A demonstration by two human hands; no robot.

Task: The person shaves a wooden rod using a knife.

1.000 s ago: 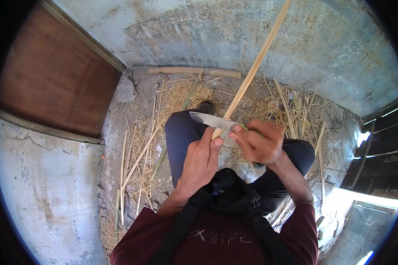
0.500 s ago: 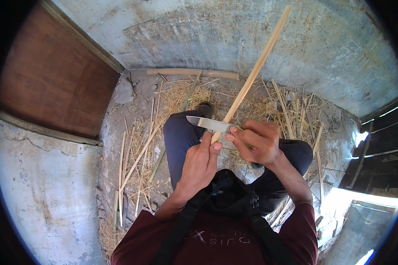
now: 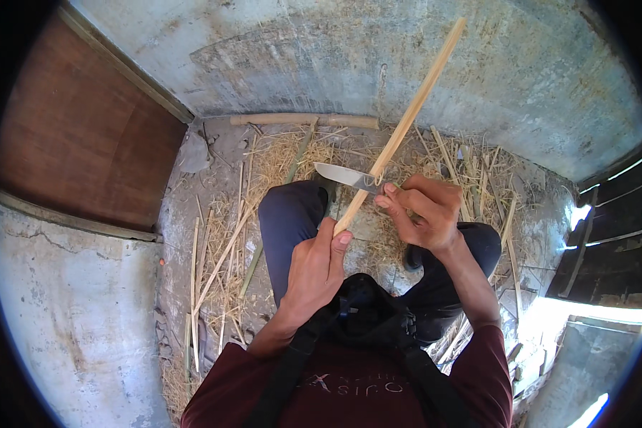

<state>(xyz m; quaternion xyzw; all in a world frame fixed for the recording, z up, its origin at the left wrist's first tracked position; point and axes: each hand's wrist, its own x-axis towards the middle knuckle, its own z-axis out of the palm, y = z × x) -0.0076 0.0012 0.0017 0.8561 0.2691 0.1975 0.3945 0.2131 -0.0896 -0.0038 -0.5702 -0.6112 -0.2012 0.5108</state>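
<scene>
My left hand (image 3: 315, 267) is closed around the near end of a long, pale bamboo strip (image 3: 414, 110). The strip slants up and away to the right, its far end in front of the wall. In my right hand (image 3: 428, 214) is a knife (image 3: 341, 174), its handle mostly hidden by the fingers. The blade lies across the strip a little beyond my left hand and points left. A thin curled shaving (image 3: 379, 173) shows where blade and strip meet.
Straw-like shavings (image 3: 314, 153) and split bamboo strips (image 3: 217, 264) litter the floor between my legs and the walls. A bamboo pole (image 3: 303, 120) lies along the base of the back wall (image 3: 299, 64). A brown panel (image 3: 85, 121) stands at left, dark boards (image 3: 606, 235) at right.
My right hand and the knife have moved away from my left hand, farther up the strip. A curl of shaving now shows at the blade. My left hand keeps its grip.
</scene>
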